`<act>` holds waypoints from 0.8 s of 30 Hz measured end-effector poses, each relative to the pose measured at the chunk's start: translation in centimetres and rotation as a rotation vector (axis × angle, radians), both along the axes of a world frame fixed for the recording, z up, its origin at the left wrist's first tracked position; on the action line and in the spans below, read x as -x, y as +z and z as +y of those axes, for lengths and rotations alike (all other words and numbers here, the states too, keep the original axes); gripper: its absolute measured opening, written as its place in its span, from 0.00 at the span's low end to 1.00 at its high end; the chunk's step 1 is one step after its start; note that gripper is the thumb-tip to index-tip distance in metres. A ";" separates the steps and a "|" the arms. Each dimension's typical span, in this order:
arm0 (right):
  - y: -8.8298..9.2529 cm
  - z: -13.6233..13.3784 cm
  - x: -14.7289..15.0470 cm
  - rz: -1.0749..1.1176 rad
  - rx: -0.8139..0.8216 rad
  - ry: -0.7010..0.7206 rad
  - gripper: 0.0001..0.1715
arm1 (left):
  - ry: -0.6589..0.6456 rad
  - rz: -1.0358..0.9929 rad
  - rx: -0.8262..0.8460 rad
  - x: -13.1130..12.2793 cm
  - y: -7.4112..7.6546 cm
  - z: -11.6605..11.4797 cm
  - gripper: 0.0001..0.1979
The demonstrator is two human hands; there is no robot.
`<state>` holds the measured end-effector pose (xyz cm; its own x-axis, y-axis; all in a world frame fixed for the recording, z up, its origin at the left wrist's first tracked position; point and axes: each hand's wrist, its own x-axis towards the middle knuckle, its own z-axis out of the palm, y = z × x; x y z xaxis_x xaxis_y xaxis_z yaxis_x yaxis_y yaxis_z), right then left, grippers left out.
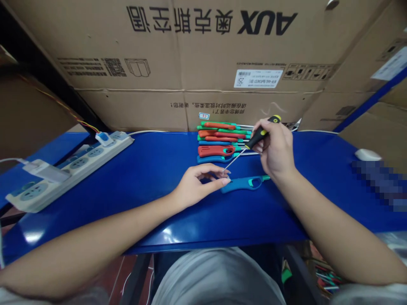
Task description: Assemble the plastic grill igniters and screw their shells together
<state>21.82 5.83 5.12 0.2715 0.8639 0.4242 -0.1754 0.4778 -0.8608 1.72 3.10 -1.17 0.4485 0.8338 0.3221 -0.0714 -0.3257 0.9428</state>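
Note:
A screwdriver (260,136) with a black and yellow handle is gripped in my right hand (277,146), its thin metal shaft slanting down to the left. The shaft's tip reaches the fingertips of my left hand (203,182). There the thumb and fingers come together around something too small to make out. Just below and right of those fingertips, a blue long-necked lighter (239,184) with a green trigger lies on the table. Behind it is a row of several more long-necked lighters (216,151) in red, green and blue, their metal necks partly hidden by my right hand.
The blue table (152,156) backs onto a large cardboard sheet (152,106) with a small numbered label (204,115) near its bottom. A white power strip (79,163) with plugs lies at left. At right are a white object (368,155) and a blurred patch.

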 end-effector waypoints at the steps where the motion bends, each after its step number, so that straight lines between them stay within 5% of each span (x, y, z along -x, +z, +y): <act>1: -0.1 -0.1 0.1 -0.006 0.010 0.012 0.12 | 0.001 -0.011 0.010 0.0 0.1 0.0 0.10; 10: 0.2 -0.3 0.0 -0.043 0.033 0.034 0.19 | 0.072 0.006 -0.093 0.3 0.4 -0.2 0.03; 24: 0.3 -0.7 0.1 -0.223 -0.023 0.001 0.23 | 0.121 0.156 -0.192 0.4 0.4 -0.3 0.06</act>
